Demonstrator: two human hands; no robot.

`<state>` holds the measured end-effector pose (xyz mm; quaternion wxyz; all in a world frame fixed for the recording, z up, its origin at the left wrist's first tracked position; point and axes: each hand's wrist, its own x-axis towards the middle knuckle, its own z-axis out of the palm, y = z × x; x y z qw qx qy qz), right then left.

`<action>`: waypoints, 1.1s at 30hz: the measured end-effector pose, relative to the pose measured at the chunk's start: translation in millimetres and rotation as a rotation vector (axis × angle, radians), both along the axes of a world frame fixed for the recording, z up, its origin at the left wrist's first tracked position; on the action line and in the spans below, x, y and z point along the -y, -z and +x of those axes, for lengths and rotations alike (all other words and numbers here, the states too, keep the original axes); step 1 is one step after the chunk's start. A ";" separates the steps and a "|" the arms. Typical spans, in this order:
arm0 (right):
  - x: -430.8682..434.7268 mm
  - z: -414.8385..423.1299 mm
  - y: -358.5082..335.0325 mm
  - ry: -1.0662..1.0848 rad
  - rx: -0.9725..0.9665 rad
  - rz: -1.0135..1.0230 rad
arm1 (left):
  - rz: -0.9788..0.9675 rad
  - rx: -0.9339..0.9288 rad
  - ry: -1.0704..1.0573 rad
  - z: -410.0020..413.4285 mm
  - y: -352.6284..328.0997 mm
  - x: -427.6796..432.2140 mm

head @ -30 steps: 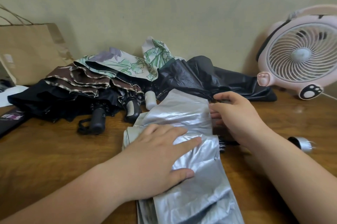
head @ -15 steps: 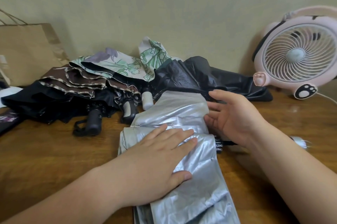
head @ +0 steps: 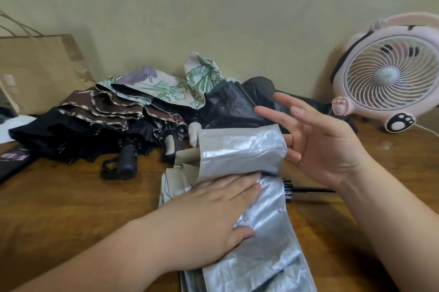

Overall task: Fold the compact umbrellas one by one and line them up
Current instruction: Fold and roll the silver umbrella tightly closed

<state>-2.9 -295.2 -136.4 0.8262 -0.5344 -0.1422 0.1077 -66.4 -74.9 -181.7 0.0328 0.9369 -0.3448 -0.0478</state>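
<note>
A silver compact umbrella [head: 266, 225] lies lengthwise on the wooden table [head: 59, 201] in front of me. My left hand [head: 213, 215] presses flat on its canopy, fingers spread. The far panel of the silver fabric [head: 240, 149] is folded up and back toward me. My right hand [head: 316, 139] is open, palm up against that raised panel's right edge. The umbrella's black shaft [head: 308, 189] sticks out to the right under my right wrist. Behind lie unfolded umbrellas: a floral one [head: 164, 87], a brown one [head: 104, 111] and black ones [head: 237, 104].
A pink desk fan [head: 389, 75] stands at the back right against the wall. A brown paper bag [head: 40, 70] leans at the back left. Black umbrella handles [head: 128, 158] point toward me from the pile. A dark flat object [head: 14, 161] lies at the left edge.
My right hand has lifted the far silver panel and turned palm up, fingers spreading. The panel now stands folded back toward my left hand, which stayed pressed on the canopy.
</note>
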 end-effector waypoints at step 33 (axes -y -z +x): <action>-7.5 -91.5 55.2 0.230 0.174 -0.713 | -1.087 -0.141 -0.731 -75.1 -21.8 -22.4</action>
